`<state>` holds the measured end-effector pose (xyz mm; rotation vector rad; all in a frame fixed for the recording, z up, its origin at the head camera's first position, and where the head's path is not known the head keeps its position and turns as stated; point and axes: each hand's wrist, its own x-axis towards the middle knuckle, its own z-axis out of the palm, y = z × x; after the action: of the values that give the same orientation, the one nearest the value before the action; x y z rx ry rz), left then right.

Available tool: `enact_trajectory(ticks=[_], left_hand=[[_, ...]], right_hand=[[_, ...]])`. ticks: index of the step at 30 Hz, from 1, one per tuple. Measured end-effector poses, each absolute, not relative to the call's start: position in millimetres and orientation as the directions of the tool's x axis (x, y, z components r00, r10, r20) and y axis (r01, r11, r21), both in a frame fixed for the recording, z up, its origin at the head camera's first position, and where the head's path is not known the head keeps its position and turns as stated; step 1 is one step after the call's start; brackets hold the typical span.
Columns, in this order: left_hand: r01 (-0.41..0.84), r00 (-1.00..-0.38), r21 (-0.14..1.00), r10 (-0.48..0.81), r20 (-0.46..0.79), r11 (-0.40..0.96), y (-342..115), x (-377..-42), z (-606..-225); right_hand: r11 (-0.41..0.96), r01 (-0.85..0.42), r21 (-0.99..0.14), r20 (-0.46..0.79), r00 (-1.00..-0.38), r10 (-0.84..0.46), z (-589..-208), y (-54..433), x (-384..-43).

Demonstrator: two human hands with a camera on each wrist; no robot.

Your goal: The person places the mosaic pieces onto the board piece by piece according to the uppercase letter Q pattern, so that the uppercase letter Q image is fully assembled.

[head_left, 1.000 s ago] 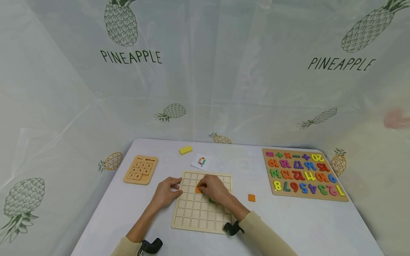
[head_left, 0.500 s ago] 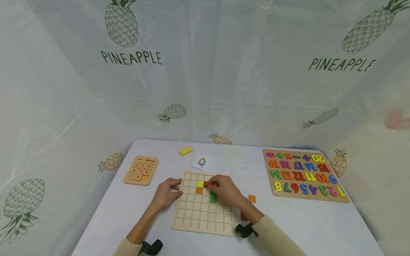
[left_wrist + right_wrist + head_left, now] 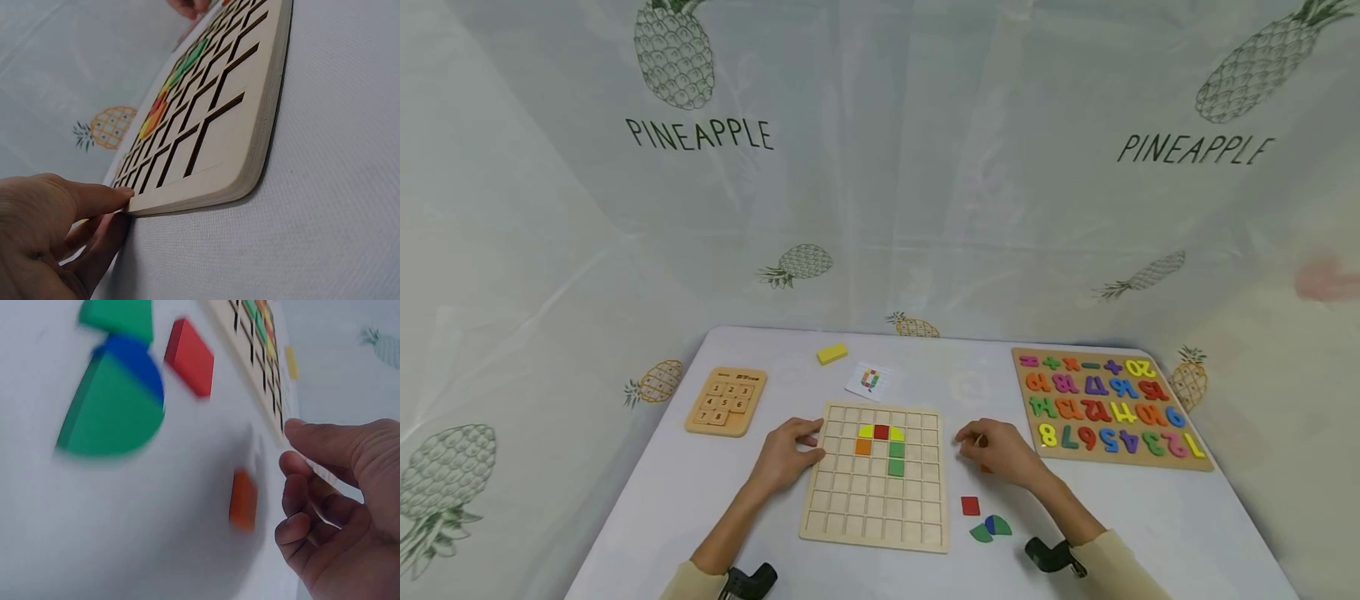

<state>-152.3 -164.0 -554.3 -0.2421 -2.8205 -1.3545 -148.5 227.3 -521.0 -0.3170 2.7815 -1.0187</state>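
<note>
My left hand (image 3: 786,454) pinches the left edge of a wooden grid board (image 3: 857,504), thumb on top at the rim in the left wrist view. In the board's cells lie a red square tile (image 3: 881,432) between two yellow rounded pieces (image 3: 866,432), an orange tile (image 3: 863,447) below on the left and two green tiles (image 3: 897,458) on the right. Right of the board, my right hand (image 3: 1000,450) hovers with loosely bent fingers and nothing in them. Close beneath it is a loose orange tile (image 3: 243,500), partly hidden by the hand in the head view.
Nearer me lie a loose red tile (image 3: 970,506), green rounded pieces (image 3: 981,533) and a blue piece (image 3: 990,524). A pattern card (image 3: 870,381) and yellow block (image 3: 832,354) stand behind the board. A number puzzle (image 3: 726,402) is left, a colourful number board (image 3: 1112,410) right.
My right hand placed the red tile in the top row, let go, and moved right, off the board to above the loose orange tile. The left hand stayed at the board's edge.
</note>
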Motion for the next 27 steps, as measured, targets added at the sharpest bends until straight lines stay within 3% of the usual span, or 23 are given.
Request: enact_trajectory(ticks=[12,21,27], left_hand=[[0.124,-0.989,0.788,0.139,0.05,0.603,-165,-153,-553],[0.109,-0.992,0.786,0.121,0.044,0.609,-165,-153,-553],[0.127,-0.99,0.781,0.131,0.058,0.611,-165,-153,-555]], right_hand=[[0.776,-0.105,-0.622,-0.179,-0.945,-0.272,-520,271,-142],[0.782,-0.073,-0.619,-0.192,-0.952,-0.24,-523,269,-142],[0.796,-0.12,-0.593,-0.157,-0.953,-0.26,-527,268,-142]])
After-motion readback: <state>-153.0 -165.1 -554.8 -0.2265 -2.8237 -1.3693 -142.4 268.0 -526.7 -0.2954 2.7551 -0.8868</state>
